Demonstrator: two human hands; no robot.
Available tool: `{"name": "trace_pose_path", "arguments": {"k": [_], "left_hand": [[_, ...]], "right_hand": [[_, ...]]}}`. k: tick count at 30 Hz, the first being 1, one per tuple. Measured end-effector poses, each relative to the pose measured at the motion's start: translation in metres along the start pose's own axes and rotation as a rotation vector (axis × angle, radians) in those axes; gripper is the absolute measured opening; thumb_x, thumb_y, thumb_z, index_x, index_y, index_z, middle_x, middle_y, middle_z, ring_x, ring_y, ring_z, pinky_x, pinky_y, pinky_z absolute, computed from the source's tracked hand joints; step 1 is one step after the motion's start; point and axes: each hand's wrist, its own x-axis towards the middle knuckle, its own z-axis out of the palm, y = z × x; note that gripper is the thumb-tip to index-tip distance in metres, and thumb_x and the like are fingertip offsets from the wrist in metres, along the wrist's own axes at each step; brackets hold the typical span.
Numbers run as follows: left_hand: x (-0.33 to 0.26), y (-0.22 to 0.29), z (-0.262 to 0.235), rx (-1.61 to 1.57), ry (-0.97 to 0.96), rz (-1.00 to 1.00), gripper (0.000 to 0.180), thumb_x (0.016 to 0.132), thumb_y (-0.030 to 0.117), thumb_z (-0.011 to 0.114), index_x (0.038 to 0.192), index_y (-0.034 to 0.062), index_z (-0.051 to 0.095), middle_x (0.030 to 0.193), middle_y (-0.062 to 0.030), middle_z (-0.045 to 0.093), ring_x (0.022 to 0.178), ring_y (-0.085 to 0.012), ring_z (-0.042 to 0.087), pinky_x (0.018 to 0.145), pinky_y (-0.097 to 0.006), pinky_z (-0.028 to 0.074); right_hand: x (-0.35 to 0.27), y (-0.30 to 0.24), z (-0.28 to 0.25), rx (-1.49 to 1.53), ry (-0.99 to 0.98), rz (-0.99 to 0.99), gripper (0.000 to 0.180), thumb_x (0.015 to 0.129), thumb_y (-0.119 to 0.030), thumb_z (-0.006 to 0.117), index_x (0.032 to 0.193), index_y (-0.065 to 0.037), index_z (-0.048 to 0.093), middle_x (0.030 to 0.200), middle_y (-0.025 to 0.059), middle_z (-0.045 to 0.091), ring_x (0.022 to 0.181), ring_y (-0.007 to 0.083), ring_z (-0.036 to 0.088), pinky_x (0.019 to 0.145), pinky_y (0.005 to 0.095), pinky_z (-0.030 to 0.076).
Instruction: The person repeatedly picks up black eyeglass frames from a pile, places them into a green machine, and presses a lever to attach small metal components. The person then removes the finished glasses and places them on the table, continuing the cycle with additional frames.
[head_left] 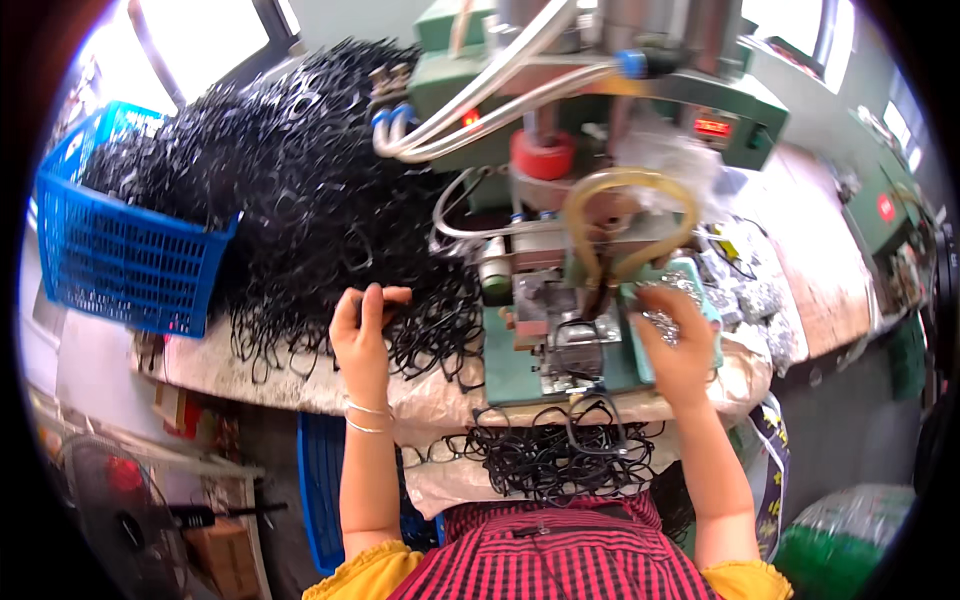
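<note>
My left hand (362, 335) is at the near edge of a heap of black eyeglass frames (320, 180), its fingers bent inward. Dark frames lie right behind the fingers, and I cannot make out what they hold. My right hand (680, 345) dips over a light green tray (645, 362) of small shiny metal pieces (680, 285), fingers curled together; anything in the fingertips is too small to name. Between my hands stands a green press machine (510, 375) with a metal fixture (575, 360) on its base. Several black frames (560, 460) lie tangled on the cloth at my lap.
A blue plastic basket (130, 250) tilts at the far left beside the heap. White air hoses (500, 85) and a yellowish looped tube (690, 200) hang before the press. Plastic bags of shiny parts (755, 300) lie right of the tray. A fan (120, 500) stands at lower left.
</note>
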Motion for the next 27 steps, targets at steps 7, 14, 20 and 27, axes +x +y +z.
{"name": "trace_pose_path", "arguments": {"k": [7, 14, 20, 27], "left_hand": [[-0.033, -0.006, 0.027, -0.011, 0.079, 0.112, 0.036, 0.111, 0.031, 0.046, 0.086, 0.0056, 0.049, 0.090, -0.0151, 0.075, 0.081, -0.0182, 0.072, 0.070, -0.026, 0.056], [-0.018, 0.101, 0.089, 0.031, -0.310, 0.578, 0.034, 0.109, 0.026, 0.050, 0.086, 0.0006, 0.051, 0.088, -0.0202, 0.075, 0.075, -0.0235, 0.072, 0.071, -0.033, 0.058], [-0.041, 0.087, 0.091, 0.363, -0.716, 0.973, 0.038, 0.087, 0.040, 0.075, 0.082, 0.0065, 0.059, 0.097, -0.0107, 0.076, 0.066, -0.0182, 0.063, 0.066, -0.030, 0.053], [-0.073, 0.079, 0.123, 0.531, -0.878, 1.181, 0.041, 0.076, 0.034, 0.086, 0.077, 0.0123, 0.051, 0.104, -0.0045, 0.072, 0.086, -0.0182, 0.068, 0.064, -0.030, 0.055]], "right_hand": [[-0.003, 0.003, 0.045, 0.388, 0.087, 0.212, 0.046, 0.084, -0.001, 0.073, 0.126, 0.003, 0.055, 0.096, 0.0063, 0.071, 0.096, 0.0125, 0.066, 0.089, 0.0268, 0.050], [-0.002, -0.022, 0.046, 0.737, 0.053, 0.423, 0.050, 0.086, -0.003, 0.073, 0.131, 0.002, 0.054, 0.101, 0.0070, 0.072, 0.104, 0.0123, 0.063, 0.097, 0.0280, 0.045], [-0.007, -0.044, 0.010, 0.322, -0.156, 0.203, 0.052, 0.090, -0.004, 0.064, 0.140, 0.000, 0.052, 0.127, 0.0150, 0.068, 0.119, 0.0231, 0.064, 0.104, 0.0351, 0.047], [-0.014, 0.097, -0.031, -0.761, 0.037, 0.033, 0.021, 0.078, -0.015, 0.076, 0.099, -0.012, 0.075, 0.123, 0.0221, 0.065, 0.129, 0.0411, 0.054, 0.105, 0.0476, 0.046]]}}
